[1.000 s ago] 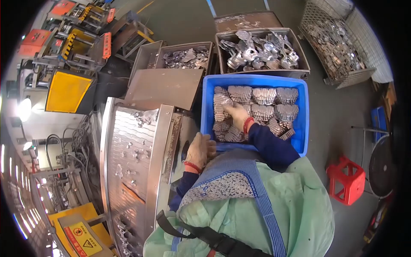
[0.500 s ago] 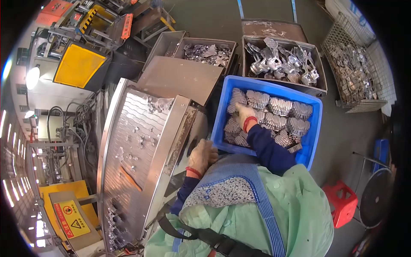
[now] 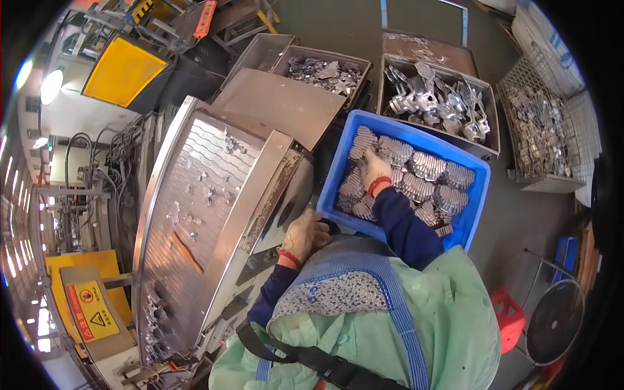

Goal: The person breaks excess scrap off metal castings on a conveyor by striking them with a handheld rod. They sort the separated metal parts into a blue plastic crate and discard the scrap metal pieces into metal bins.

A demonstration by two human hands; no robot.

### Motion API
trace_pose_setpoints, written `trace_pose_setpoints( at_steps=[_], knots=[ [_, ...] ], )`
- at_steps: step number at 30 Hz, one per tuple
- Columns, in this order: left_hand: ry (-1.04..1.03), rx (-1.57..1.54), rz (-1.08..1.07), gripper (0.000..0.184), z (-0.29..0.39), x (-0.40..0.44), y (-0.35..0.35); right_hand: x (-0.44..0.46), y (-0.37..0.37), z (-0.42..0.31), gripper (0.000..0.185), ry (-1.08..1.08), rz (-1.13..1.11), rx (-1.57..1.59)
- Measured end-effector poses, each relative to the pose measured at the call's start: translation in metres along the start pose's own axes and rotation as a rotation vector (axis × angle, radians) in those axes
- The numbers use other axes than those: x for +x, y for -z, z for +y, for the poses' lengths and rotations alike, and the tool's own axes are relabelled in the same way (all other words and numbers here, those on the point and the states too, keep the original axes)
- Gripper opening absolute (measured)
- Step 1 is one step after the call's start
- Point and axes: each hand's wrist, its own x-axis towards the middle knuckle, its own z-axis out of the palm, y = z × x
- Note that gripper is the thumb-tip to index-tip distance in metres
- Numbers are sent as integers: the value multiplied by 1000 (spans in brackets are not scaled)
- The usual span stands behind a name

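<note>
A blue bin (image 3: 479,207) holds rows of ridged grey metal parts (image 3: 426,166), stacked in bundles. My right hand (image 3: 375,170), gloved and with a red band at the wrist, reaches into the bin's left part. Its fingers touch the ridged parts near the upper left corner; whether they grip one is hidden. Just outside the bin's lower left corner is my left hand (image 3: 304,235), also gloved, its fingers curled in. Nothing can be made out inside it.
To the left, a slatted conveyor (image 3: 214,156) carries metal scraps and an orange-brown strip. Behind the bin stand a box of shiny castings (image 3: 442,104) and a scrap box (image 3: 325,71). A wire cage (image 3: 536,123), a red stool (image 3: 509,318) and a round fan (image 3: 554,324) are at right.
The view has turned, so the bin sits further right and tilted. My right hand stays at the bin's left parts, its fingers slightly shifted. My left hand remains beside the bin.
</note>
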Motion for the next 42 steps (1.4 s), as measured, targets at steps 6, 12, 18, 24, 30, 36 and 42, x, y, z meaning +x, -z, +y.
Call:
trace_pose_setpoints(
  at_steps=[6, 12, 18, 24, 30, 36, 42],
  knots=[
    [29, 30, -6, 74, -15, -14, 16, -23, 1, -4, 45, 393, -89, -1190],
    [-448, 345, 453, 49, 23, -39, 65, -8, 35, -33, 34, 510, -598, -1320],
    [-288, 883, 1335, 42, 50, -47, 254, -68, 39, -49, 16, -60, -450, -237],
    [61, 753, 1525, 44, 4, -28, 420, -122, -1, 34, 19, -86, -436, -351],
    [-116, 672, 1275, 48, 32, -4, 411, -233, -145, 145, 25, -70, -505, -594],
    [-289, 709, 863, 48, 73, 27, 400, -280, -201, 212, 34, -9, -743, -854],
    [-681, -561, 261, 47, 51, -48, 470, -304, -217, 225, 22, -62, -591, -864]
  ],
)
